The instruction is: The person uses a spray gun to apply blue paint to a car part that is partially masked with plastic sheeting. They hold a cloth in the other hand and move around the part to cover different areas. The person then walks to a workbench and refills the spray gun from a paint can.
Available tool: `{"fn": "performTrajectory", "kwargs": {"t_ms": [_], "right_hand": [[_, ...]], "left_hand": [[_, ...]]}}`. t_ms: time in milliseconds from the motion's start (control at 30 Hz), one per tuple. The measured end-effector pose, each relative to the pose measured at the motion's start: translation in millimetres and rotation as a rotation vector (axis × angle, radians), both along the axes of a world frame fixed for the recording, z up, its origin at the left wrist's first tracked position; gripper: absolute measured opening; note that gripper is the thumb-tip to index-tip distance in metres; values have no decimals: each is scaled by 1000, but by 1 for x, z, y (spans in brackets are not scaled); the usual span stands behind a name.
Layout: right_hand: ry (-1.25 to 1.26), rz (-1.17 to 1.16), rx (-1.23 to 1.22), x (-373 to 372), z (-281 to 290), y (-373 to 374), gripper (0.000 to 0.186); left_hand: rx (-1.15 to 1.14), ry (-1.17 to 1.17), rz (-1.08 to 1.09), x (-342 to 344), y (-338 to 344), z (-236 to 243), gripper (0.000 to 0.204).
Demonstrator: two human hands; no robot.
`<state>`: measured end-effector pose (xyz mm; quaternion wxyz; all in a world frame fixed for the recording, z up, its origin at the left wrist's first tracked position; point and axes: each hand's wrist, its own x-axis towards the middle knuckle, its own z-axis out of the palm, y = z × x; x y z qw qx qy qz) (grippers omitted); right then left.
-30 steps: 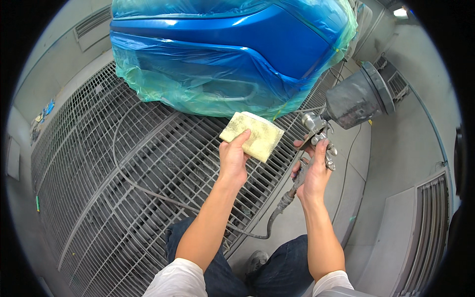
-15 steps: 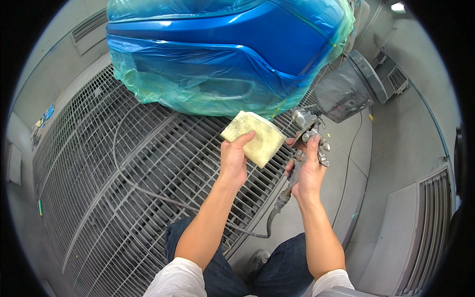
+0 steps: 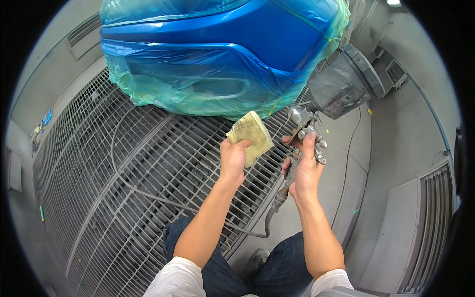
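Grey metal grating spreads below, with a blue vehicle body, partly covered by see-through greenish plastic film, at the far side. Nearer, a spray gun carrying a large dark cup, tilted to the right, is clasped in the right hand; just left of it, the left hand is clamped on a folded, pale-yellow cloth above the grating.

cloth in left hand. spray gun in right hand, right of cloth. cup on gun. car panel beyond both hands. hose across grate to gun. vent far right.
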<state>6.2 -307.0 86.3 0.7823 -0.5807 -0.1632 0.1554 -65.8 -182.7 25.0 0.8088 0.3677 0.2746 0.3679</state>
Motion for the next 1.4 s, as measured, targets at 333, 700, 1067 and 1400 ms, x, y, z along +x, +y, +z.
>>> {"fn": "performTrajectory", "kwargs": {"t_ms": [333,700,1067,1400], "right_hand": [[17,-11,23,5,1,-1,51],[30,-47,48,16,-1,0,52],[35,-69,37,17,-1,2,51],[37,-69,45,18,-3,4,51]], "left_hand": [[190,122,-55,9,-5,-10,29],[-336,-353,-244,7,14,-19,23],[-223,-257,-163,12,7,-16,26],[-282,-267,-154,9,12,-16,27]]}}
